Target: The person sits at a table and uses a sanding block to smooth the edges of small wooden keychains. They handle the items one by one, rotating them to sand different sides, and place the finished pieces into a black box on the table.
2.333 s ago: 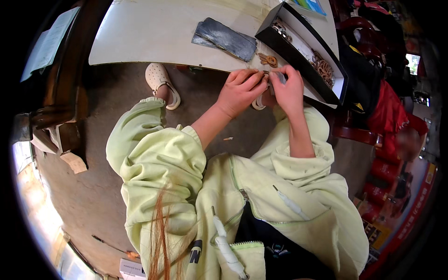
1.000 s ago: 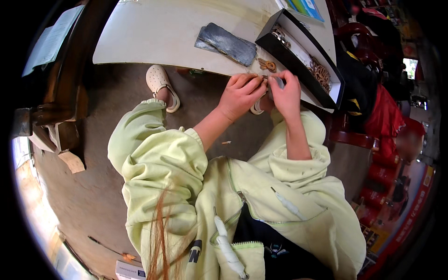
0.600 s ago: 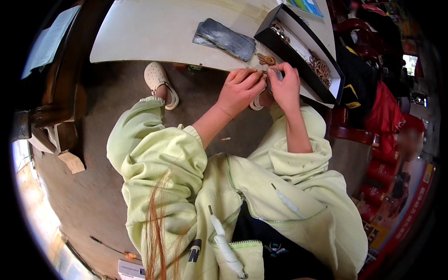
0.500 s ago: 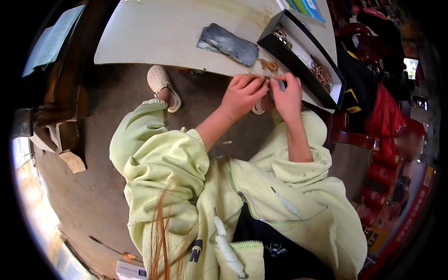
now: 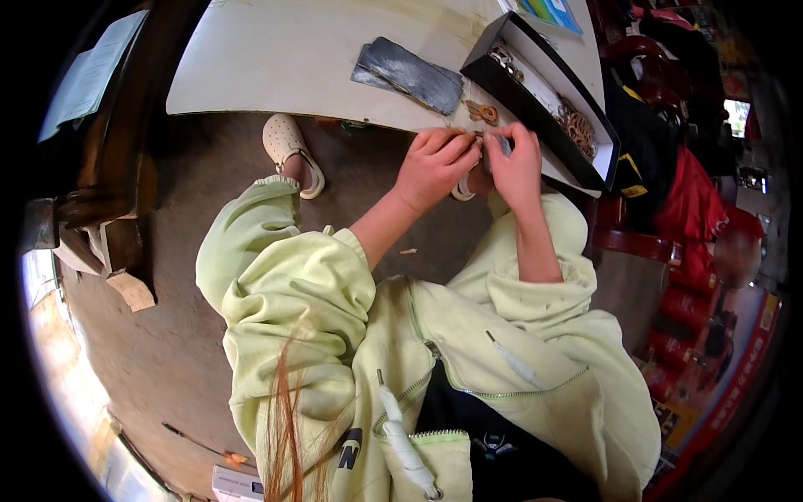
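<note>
Both of my hands meet at the near edge of the white table [image 5: 276,84]. My left hand [image 5: 437,169] is closed in a pinch with its fingertips on a small brownish piece, mostly hidden. My right hand [image 5: 516,171] pinches at the same spot, thumb against fingers. A bit of grey sheet [image 5: 504,145] shows between its thumb and forefinger. Just beyond the fingertips lies a small brown looped piece [image 5: 482,112]. To its left rest two overlapping dark grey rectangular sheets [image 5: 410,74], their surfaces dusted pale.
Right of my hands stands a long black box [image 5: 535,105] with a white inside, holding small ring-like pieces and a brown coiled bundle [image 5: 577,132]. Colourful booklets [image 5: 552,12] lie behind it. Dark wooden furniture [image 5: 100,201] stands at left, and a red chair [image 5: 636,247] at right.
Both hands stay together at the table edge, shifted very slightly upward in the picture. The right fingers have changed their bend a little. The sheets and box keep their places on the table.
</note>
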### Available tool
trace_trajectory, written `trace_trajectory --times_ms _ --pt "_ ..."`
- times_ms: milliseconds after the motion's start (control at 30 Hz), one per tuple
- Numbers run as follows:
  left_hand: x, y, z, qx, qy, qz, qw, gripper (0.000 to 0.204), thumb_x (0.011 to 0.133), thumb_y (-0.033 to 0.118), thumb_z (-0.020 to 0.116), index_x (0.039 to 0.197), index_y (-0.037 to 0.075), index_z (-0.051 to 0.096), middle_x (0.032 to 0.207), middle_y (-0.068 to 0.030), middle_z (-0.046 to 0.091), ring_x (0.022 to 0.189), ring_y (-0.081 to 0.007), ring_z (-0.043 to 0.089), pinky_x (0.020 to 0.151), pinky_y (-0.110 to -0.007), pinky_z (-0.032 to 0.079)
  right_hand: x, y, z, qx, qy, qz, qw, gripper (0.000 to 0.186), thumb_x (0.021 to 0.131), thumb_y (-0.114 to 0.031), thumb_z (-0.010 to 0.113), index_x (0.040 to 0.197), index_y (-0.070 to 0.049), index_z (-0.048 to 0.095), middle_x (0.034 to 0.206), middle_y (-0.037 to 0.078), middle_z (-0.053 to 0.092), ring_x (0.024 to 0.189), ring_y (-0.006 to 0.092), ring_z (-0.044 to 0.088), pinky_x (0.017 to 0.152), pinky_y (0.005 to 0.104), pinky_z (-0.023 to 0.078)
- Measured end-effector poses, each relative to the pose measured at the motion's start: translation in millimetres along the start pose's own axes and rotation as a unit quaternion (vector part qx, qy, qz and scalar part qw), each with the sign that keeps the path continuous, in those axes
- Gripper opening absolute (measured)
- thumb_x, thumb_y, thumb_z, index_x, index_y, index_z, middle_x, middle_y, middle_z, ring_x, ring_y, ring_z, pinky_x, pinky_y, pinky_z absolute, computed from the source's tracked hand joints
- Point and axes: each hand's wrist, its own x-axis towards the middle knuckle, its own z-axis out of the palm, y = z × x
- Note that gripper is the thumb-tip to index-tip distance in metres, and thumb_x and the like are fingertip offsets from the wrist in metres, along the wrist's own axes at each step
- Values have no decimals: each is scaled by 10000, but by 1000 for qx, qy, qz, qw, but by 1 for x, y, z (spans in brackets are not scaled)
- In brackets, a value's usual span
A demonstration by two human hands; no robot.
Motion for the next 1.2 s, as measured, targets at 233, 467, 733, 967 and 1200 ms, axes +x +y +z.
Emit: trace_trajectory --times_ms 233,467,733,967,1200 --pt "2 1 0 -6 -3 -11 1000 272 752 136 640 1023 147 665 1080 26 632 1033 -154 574 868 -321 424 5 4 3 16 8 -17 1000 168 801 -140 684 870 -14 597 857 134 632 898 324 545 811 419 440" --pt "2 -1 0 5 -6 -11 1000 233 758 135 649 989 153 665 1081 39 631 1030 -150 574 866 -322 421 6 -2 1 32 6 8 999 153 806 -132 680 862 -19 593 878 133 633 915 323 535 826 413 435" --pt "0 1 1 -7 -6 -7 1000 282 744 141 624 1023 129 656 1088 15 625 1031 -168 578 881 -333 437 10 13 8 80 8 34 996 182 803 -143 700 898 -18 608 877 118 656 863 297 562 793 396 454" --pt "3 5 -3 -19 -18 -25 999 295 757 133 606 1048 121 651 1074 9 620 1037 -174 576 891 -337 443 -1 18 -5 320 49 115 939 176 870 -156 695 941 -11 627 788 -12 594 704 50 506 651 214 432" --pt "7 4 -11 -59 -26 -26 998 266 739 114 618 1003 110 645 1048 -3 621 1030 -184 580 890 -346 441 -1 29 -3 221 6 47 974 174 833 -162 709 930 -32 647 832 58 629 787 171 563 738 298 459"
